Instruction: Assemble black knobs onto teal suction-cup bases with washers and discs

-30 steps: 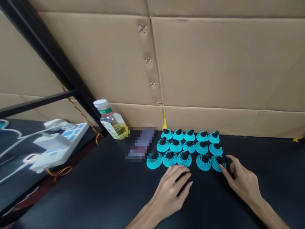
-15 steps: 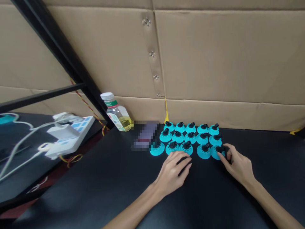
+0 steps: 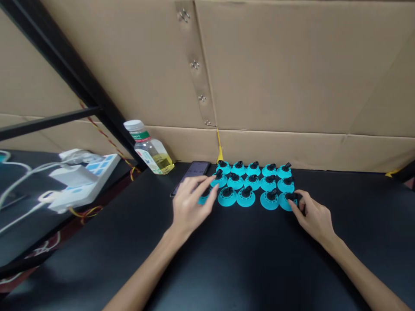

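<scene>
Several turquoise cone-shaped pieces with black fittings on top stand in three rows on the black table (image 3: 233,259). My right hand (image 3: 316,218) is closed at the front row's right end, thumb and fingers around the black fitting of a turquoise piece (image 3: 285,203). At the other end of that row, my left hand (image 3: 191,201) has its fingers apart. It partly hides the leftmost front piece (image 3: 203,198), and its fingertips lie near a second-row piece (image 3: 221,182). Whether those fingertips touch anything I cannot tell.
Behind my left hand lies a phone (image 3: 198,167). A bottle of yellow liquid (image 3: 152,151) stands against the cardboard wall (image 3: 279,77). Farther left are a white power strip (image 3: 87,185) with cables and a black frame post (image 3: 74,73).
My left hand has moved left, from in front of the middle front pieces to the leftmost one. My right hand stays at the right-end piece. The view has shifted slightly.
</scene>
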`<action>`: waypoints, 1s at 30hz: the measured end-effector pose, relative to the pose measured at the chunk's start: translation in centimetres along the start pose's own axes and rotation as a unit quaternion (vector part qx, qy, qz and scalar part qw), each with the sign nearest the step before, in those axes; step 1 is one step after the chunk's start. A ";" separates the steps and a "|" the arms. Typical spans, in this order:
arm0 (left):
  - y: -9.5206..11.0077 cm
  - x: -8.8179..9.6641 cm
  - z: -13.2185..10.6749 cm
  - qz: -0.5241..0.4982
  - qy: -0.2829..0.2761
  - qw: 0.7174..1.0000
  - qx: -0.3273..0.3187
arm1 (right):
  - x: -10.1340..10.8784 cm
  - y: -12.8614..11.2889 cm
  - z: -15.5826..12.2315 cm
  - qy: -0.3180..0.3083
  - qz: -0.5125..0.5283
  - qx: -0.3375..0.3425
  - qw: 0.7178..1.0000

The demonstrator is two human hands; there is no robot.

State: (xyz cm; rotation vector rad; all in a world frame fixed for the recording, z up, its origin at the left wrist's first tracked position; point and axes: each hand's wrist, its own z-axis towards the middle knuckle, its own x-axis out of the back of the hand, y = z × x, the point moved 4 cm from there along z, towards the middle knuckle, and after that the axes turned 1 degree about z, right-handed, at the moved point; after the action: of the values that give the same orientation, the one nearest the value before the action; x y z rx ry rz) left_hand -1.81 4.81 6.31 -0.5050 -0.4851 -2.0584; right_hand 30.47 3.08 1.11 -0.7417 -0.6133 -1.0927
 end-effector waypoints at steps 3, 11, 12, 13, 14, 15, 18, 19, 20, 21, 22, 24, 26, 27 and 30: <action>-1.4 0.1 0.4 0.051 -0.032 0.998 0.029 | 0.0 -0.1 0.2 -0.008 0.002 0.002 1.000; -2.1 -0.5 0.4 0.063 -0.185 0.976 0.095 | -0.1 0.0 0.2 -0.023 0.008 -0.003 1.000; -2.1 -0.8 0.3 0.042 -0.200 0.975 0.091 | -0.1 0.0 0.2 -0.025 0.007 -0.002 1.000; -2.1 -1.1 0.1 0.017 -0.210 0.974 0.084 | -0.2 0.0 0.2 -0.027 0.005 -0.001 1.000; -2.1 -1.3 0.0 -0.007 -0.215 0.974 0.079 | -0.3 0.1 0.2 -0.030 0.003 -0.001 1.000; -2.2 -1.5 -0.2 -0.024 -0.218 0.973 0.076 | -0.4 0.2 0.2 -0.033 0.001 -0.001 0.999; -2.2 -1.9 -0.4 -0.063 -0.212 0.972 0.081 | -0.4 0.4 0.2 -0.037 -0.003 -0.008 0.999; -2.2 -1.8 -0.4 -0.073 -0.208 0.972 0.083 | -0.4 0.4 0.2 -0.038 -0.002 -0.010 0.999; -2.2 -1.8 -0.4 -0.080 -0.203 0.972 0.084 | -0.4 0.4 0.2 -0.039 -0.001 -0.012 0.999; -2.1 -1.6 -0.3 -0.081 -0.194 0.974 0.083 | -0.4 0.4 0.2 -0.040 0.001 -0.014 0.999; -1.9 -1.4 -0.2 -0.077 -0.181 0.977 0.079 | -0.3 0.4 0.3 -0.041 0.004 -0.016 0.999; -1.4 -0.9 -0.1 -0.061 -0.143 0.985 0.070 | -0.3 0.3 0.2 -0.043 0.007 -0.020 0.999; -0.5 -0.5 -0.2 -0.065 -0.105 0.991 0.057 | -0.2 0.3 0.2 -0.050 0.010 -0.022 0.998; 0.2 -0.5 -0.4 -0.075 -0.094 0.992 0.047 | -0.2 0.3 0.2 -0.053 0.011 -0.021 0.998; 2.4 -0.8 -1.7 -0.108 -0.082 0.990 0.037 | -0.3 0.5 0.0 -0.060 0.013 -0.019 0.998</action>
State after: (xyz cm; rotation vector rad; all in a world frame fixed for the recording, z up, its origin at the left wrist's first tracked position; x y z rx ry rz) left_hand 0.38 3.30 4.83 -0.6010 -0.7390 -2.2040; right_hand 30.80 3.41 0.79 -0.8497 -0.6849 -1.0440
